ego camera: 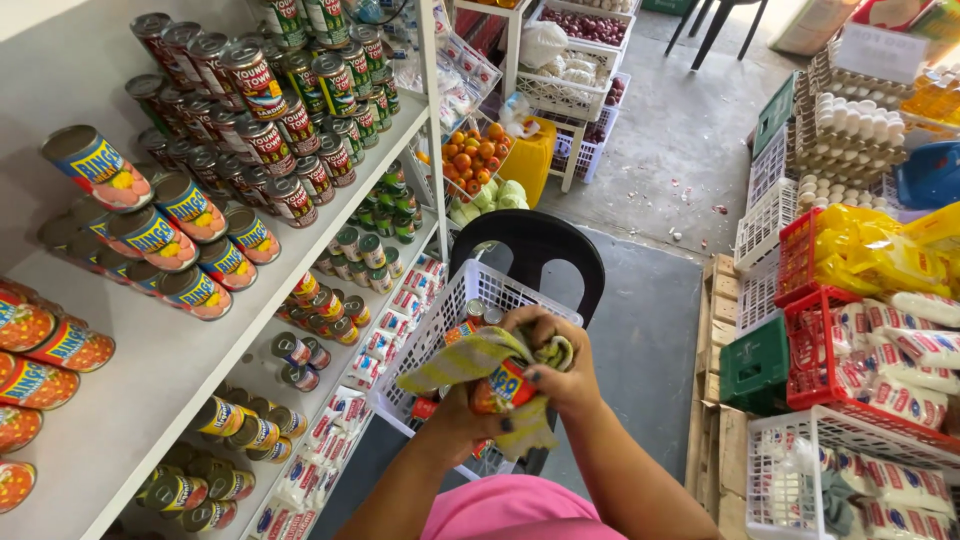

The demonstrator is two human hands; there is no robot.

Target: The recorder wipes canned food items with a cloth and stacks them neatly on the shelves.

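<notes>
Along the left of the frame we see a white shelf unit (150, 390). Its top board carries stacked tins with blue-and-yellow labels (170, 235) at mid-left, and red-labelled tins (270, 110) towards the upper left. On the boards below lie smaller tins (320, 305) and flat red-and-white packets (390, 320). At the centre, a black plastic chair (540, 250) bears a white plastic basket (445, 320) with a few tins inside. The grey concrete floor (660, 150) fills the upper centre. At lower right, wooden pallets (712, 400) support red, green and white crates (760, 365) of bagged goods.
</notes>
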